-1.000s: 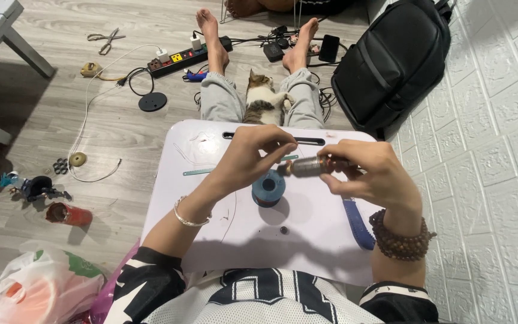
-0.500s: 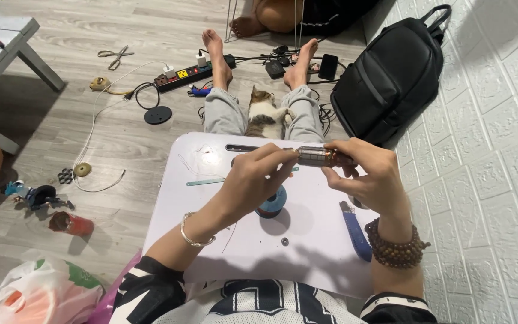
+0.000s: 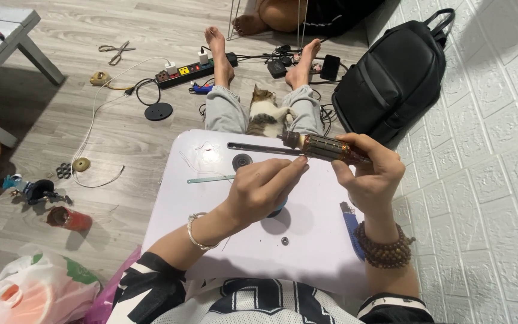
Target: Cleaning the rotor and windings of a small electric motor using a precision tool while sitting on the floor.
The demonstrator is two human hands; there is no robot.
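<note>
The right hand [image 3: 370, 171] is clenched around a dark, brown-patterned cylindrical tube with a pale tip [image 3: 325, 147], holding it in the air just above the far edge of the white lap-table surface [image 3: 307, 252]. The tube's long axis runs nearly level, left to right, with the pale tip pointing toward the left hand [image 3: 265, 189]. That left hand lies just below and beside the tip, its fingers [image 3: 292, 170] pinched together and stretched toward it; whether they grasp something thin cannot be told. The left hand is the nearer one to the tube's free end, and it covers most of a blue round spool [image 3: 278, 208] on the surface. A cat [image 3: 265, 114] lies between the person's legs beyond the surface, and a black backpack [image 3: 397, 78] stands to the right.

Against the earlier frame, the tube sits higher and farther from the body, the left fingers have drawn away from its tip and downward, and the spool is more hidden.
</note>
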